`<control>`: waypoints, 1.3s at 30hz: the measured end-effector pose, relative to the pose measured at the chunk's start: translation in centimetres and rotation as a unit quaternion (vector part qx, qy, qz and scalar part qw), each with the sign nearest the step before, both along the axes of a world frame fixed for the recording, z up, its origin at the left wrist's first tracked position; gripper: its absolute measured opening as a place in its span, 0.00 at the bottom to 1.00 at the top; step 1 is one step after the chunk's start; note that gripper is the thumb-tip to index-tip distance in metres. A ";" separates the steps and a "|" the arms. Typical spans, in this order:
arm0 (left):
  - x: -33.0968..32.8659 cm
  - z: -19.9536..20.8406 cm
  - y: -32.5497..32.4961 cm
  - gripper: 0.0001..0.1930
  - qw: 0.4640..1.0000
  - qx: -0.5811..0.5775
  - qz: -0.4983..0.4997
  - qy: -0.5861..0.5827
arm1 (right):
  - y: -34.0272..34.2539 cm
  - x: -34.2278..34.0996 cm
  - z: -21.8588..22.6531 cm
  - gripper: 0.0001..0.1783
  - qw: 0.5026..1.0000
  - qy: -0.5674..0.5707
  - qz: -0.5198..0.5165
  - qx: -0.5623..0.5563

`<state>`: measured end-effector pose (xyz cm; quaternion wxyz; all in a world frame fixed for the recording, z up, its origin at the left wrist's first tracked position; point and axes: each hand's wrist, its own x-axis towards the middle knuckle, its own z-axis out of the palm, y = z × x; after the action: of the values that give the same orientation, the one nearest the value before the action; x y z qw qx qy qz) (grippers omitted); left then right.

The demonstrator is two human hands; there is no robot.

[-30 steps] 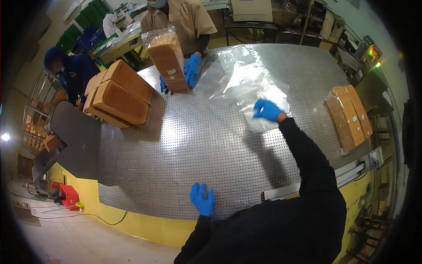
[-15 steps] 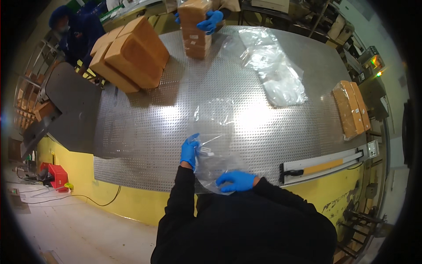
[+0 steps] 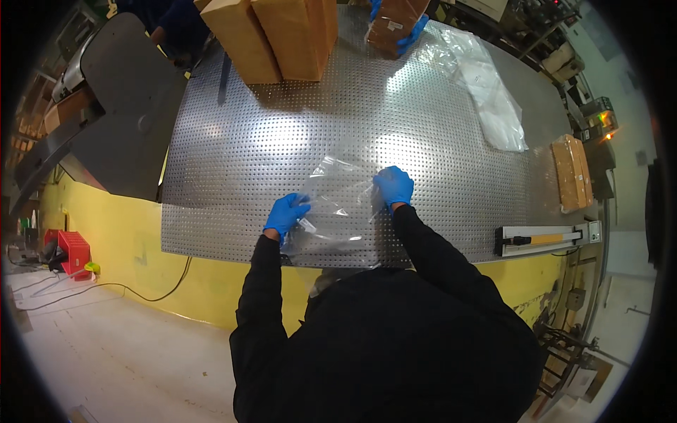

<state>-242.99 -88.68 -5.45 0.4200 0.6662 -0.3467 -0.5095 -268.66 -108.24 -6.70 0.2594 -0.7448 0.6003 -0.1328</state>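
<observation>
A clear plastic bag (image 3: 335, 201) is spread between my two blue-gloved hands at the near edge of the dimpled metal table (image 3: 233, 183). My left hand (image 3: 287, 213) pinches its left side, close to a small white label. On the other side, my right hand (image 3: 394, 186) grips the bag's right edge with bent fingers. The bag's near end reaches the table edge by my body. Beyond my hands, large tan block-shaped loaves (image 3: 293, 42) stand at the far left of the table.
A person's blue-gloved hands hold a wrapped tan loaf (image 3: 396, 25) at the far side. A stack of clear bags (image 3: 486, 92) lies to the right. Wrapped loaves (image 3: 571, 173) rest at the right edge, near a bar sealer (image 3: 539, 240). A dark machine panel (image 3: 134, 106) borders the left.
My right hand has moved up from the bag's near end to its right edge. The bag is now stretched wider between both hands. The view has shifted.
</observation>
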 end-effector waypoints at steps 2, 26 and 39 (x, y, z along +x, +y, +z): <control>1.6 1.6 1.7 0.20 0.998 0.030 -0.055 -0.003 | -0.2 0.7 -0.2 0.14 0.999 0.019 0.013 0.034; 6.9 -0.5 16.2 0.07 0.813 0.013 0.578 0.074 | -18.0 27.9 25.6 0.19 0.843 -0.325 0.241 -0.355; 6.7 -2.0 15.1 0.08 0.809 -0.046 0.585 -0.043 | -23.7 32.6 31.8 0.27 0.915 -0.021 0.287 -0.284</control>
<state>-236.31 -73.56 -7.42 0.6530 0.7444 0.0676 -0.1216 -236.04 -131.98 25.06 0.0764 -0.9243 0.2927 -0.2328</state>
